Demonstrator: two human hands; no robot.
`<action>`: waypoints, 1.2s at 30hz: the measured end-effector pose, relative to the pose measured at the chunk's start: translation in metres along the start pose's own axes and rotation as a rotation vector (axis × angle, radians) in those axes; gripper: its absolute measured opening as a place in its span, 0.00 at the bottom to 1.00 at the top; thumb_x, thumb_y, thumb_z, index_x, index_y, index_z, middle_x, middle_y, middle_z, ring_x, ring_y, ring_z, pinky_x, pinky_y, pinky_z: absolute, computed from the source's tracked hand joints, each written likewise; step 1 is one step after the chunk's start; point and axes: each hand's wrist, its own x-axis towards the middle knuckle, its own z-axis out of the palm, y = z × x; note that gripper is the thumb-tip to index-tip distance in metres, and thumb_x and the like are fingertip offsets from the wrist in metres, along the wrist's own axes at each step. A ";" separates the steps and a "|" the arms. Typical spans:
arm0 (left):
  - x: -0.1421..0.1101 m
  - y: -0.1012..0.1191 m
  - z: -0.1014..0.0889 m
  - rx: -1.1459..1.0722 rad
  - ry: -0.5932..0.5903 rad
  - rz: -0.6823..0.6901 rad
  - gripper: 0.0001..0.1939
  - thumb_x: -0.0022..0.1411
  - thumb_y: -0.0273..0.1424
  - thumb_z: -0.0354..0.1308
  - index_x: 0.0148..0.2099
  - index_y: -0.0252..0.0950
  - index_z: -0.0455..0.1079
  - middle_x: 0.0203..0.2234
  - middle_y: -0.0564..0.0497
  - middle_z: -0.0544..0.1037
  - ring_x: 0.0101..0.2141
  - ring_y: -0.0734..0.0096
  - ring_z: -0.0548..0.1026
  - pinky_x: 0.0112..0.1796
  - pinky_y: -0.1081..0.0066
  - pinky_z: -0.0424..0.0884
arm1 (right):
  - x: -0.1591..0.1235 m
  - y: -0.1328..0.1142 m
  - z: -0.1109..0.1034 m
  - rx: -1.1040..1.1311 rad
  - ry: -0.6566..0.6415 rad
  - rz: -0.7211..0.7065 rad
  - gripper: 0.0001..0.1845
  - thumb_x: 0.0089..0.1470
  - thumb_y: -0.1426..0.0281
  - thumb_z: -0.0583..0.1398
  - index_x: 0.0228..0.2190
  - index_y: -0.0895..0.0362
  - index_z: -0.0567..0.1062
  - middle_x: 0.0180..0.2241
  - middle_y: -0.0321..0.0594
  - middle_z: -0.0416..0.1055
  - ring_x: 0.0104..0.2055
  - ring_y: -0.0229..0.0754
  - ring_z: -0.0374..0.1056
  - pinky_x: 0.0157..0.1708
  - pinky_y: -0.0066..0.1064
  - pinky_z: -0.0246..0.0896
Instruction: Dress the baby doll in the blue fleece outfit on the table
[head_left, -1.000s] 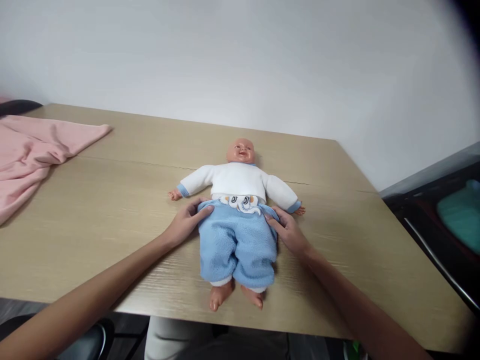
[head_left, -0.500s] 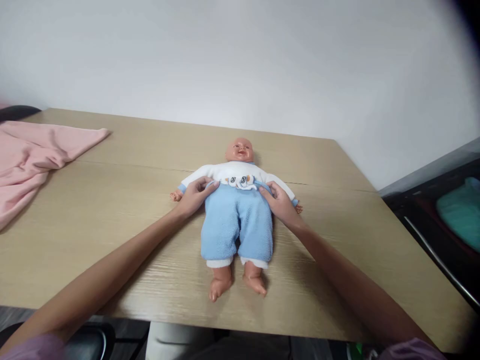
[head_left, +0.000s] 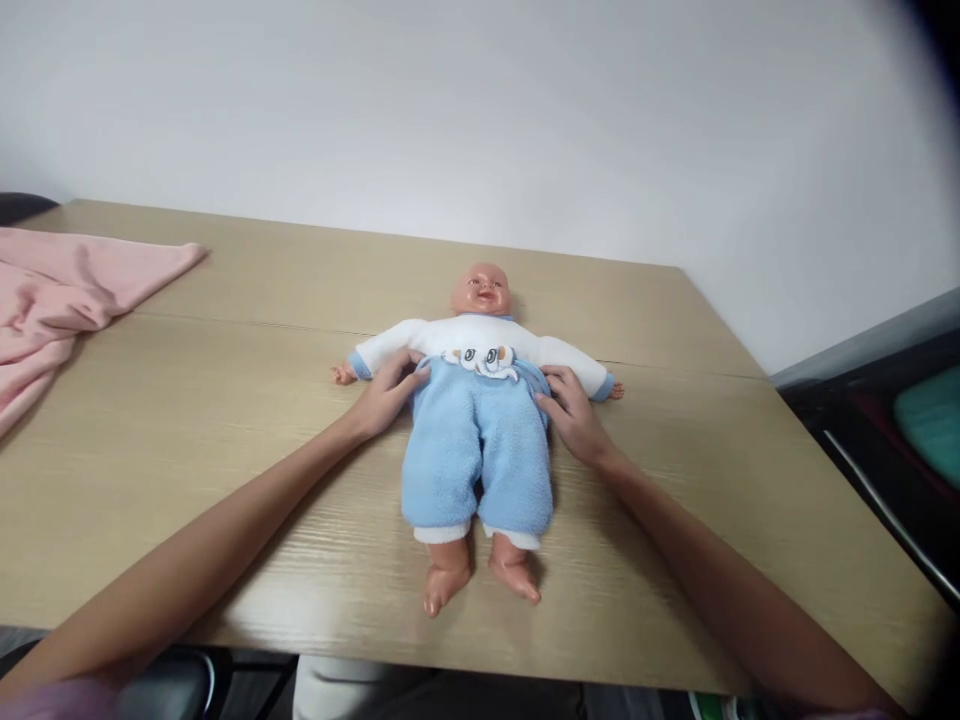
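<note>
A baby doll (head_left: 484, 330) lies on its back on the wooden table (head_left: 300, 285), head toward the wall and bare feet toward me. It wears a white long-sleeved top and fuzzy blue trousers (head_left: 450, 450) with white cuffs; an animal face with two eyes decorates the waist. At the left side of the waist, my left hand (head_left: 386, 392) is closed on the trouser edge, thumb on top. My right hand (head_left: 576, 412) pinches the opposite side of the waist. Some fingertips are hidden by the cloth. Both doll arms are spread outward.
A crumpled pink cloth (head_left: 97, 285) lies at the table's left end. Behind the table rises a pale wall (head_left: 480, 120). To the right, beyond the table edge, are a dark chair-like frame and a teal item (head_left: 930, 425). A dark chair (head_left: 169, 690) shows below the front edge.
My right hand has shifted slightly outward and down along the waist. The doll's arms show spread wider, and the waist cloth looks flatter. The camera view has moved a little.
</note>
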 end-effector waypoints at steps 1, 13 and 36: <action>-0.005 0.000 -0.005 -0.010 -0.039 -0.009 0.19 0.74 0.49 0.63 0.50 0.38 0.73 0.45 0.49 0.75 0.48 0.59 0.72 0.53 0.64 0.66 | -0.006 0.001 -0.003 -0.015 -0.024 -0.004 0.11 0.64 0.57 0.67 0.39 0.51 0.80 0.55 0.49 0.73 0.64 0.59 0.67 0.72 0.51 0.56; -0.014 -0.007 0.020 -0.394 0.186 -0.190 0.16 0.69 0.47 0.66 0.49 0.40 0.73 0.38 0.53 0.74 0.39 0.63 0.71 0.43 0.67 0.69 | -0.010 -0.007 0.034 0.640 0.014 0.396 0.25 0.62 0.48 0.65 0.55 0.45 0.77 0.60 0.42 0.81 0.62 0.58 0.75 0.62 0.53 0.73; -0.023 0.000 0.002 -0.620 -0.020 -0.256 0.19 0.63 0.43 0.76 0.50 0.39 0.79 0.43 0.47 0.85 0.44 0.58 0.83 0.46 0.63 0.77 | -0.028 -0.005 0.019 0.611 -0.029 0.394 0.34 0.59 0.43 0.67 0.61 0.44 0.77 0.59 0.43 0.82 0.66 0.61 0.75 0.66 0.57 0.73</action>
